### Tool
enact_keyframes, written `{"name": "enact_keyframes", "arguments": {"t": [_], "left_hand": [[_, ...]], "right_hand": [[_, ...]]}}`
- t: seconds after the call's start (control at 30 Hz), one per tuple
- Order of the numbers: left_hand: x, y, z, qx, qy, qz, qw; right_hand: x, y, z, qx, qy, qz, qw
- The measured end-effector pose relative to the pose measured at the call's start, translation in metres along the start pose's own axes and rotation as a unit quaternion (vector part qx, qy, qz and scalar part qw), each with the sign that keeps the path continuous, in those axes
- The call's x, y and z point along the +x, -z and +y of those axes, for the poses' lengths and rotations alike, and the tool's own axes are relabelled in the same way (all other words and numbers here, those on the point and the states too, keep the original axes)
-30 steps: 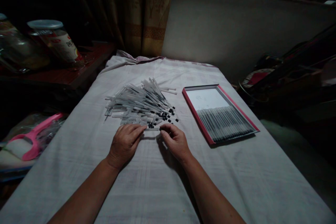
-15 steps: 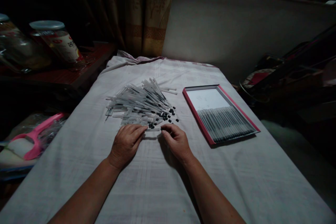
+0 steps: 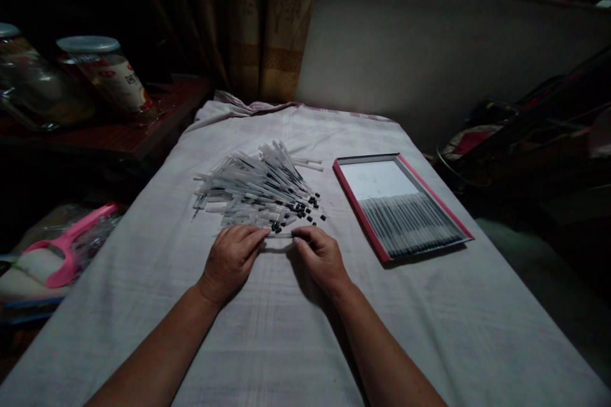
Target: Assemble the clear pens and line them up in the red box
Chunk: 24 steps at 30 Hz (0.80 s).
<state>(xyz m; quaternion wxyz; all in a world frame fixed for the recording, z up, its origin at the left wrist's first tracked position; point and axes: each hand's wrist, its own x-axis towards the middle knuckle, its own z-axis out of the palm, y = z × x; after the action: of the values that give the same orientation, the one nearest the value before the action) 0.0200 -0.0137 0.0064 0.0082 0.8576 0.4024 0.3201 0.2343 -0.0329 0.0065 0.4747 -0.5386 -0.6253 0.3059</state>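
Note:
Between my hands a thin clear pen [image 3: 279,236] lies level, just above the tablecloth. My left hand [image 3: 232,259] pinches its left part. At the other end, the fingertips of my right hand [image 3: 321,256] are closed on it, hiding its tip. Right behind them is a heap of loose clear pen parts [image 3: 243,181], with slim tubes fanned out to the left. Small black plugs or caps [image 3: 301,210] are scattered along the heap's right side. To the right, a shallow red-edged box [image 3: 361,219] holds a row of clear pens [image 3: 410,224] with dark ends toward me.
A pale checked cloth [image 3: 267,343] covers the table. On a dark red side table at left stand lidded jars [image 3: 112,79]. Below it sits a pink plastic item [image 3: 71,245] among bags. A curtain [image 3: 267,25] and a pale panel [image 3: 382,44] rise behind the table.
Both hands stay in almost the same place. The dark end of the pen, visible before at my right fingertips, is now mostly covered by them. The view has shifted very slightly.

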Motion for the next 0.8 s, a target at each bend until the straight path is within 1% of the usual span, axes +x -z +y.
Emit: {"name": "enact_keyframes", "arguments": {"t": [0.1, 0.3, 0.4, 0.5, 0.67, 0.8], "left_hand": [[-0.0008, 0.0001, 0.0000, -0.010, -0.005, -0.007, 1.000], [-0.0014, -0.0015, 0.0001, -0.019, -0.009, -0.006, 1.000], [-0.0008, -0.0015, 0.0001, -0.021, -0.008, 0.000, 1.000], [-0.0006, -0.0009, 0.0001, -0.018, -0.002, 0.000, 1.000], [-0.0009, -0.0001, 0.0005, -0.028, -0.003, -0.010, 1.000], [-0.0006, 0.0005, 0.0010, -0.029, 0.001, -0.014, 0.999]], "right_hand": [[0.0005, 0.0007, 0.0017, -0.013, 0.001, -0.007, 1.000], [0.0003, 0.0027, 0.0040, -0.090, 0.002, -0.046, 0.995], [-0.0019, 0.0030, 0.0027, -0.058, -0.014, -0.056, 0.997], [-0.0039, 0.0033, 0.0008, -0.026, -0.022, -0.054, 0.998], [-0.0036, 0.0035, 0.0005, -0.051, -0.013, -0.044, 0.998], [-0.0037, 0.0046, 0.0009, -0.048, -0.012, -0.055, 0.997]]}}
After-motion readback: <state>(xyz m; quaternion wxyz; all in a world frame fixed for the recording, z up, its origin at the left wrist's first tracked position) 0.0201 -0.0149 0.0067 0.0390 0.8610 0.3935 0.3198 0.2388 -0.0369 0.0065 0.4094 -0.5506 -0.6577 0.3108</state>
